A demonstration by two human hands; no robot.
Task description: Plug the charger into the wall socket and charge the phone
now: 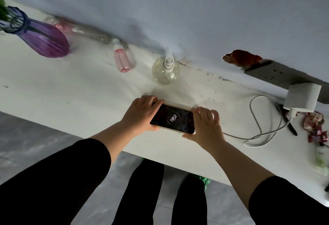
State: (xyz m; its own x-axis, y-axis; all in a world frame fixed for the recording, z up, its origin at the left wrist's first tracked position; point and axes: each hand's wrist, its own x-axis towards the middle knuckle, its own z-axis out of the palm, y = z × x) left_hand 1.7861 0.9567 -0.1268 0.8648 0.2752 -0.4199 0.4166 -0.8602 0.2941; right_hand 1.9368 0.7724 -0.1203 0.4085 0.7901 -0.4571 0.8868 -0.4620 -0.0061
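Observation:
A gold-edged phone (173,118) lies flat over the white table (71,96), its dark screen lit with a 38% charging ring. My left hand (140,112) grips its left end. My right hand (204,126) holds its right end, fingers partly spread. A white charger block (300,96) sits plugged into the grey wall socket strip (270,74) at the right. Its white cable (258,126) loops across the table and runs under my right hand toward the phone; the plug end is hidden.
Along the wall stand a purple vase (42,41), a pink spray bottle (122,59) and a clear pump bottle (165,69). Red wrappers (315,126) and a black pen (288,121) lie at the right. A hole (242,58) shows in the wall.

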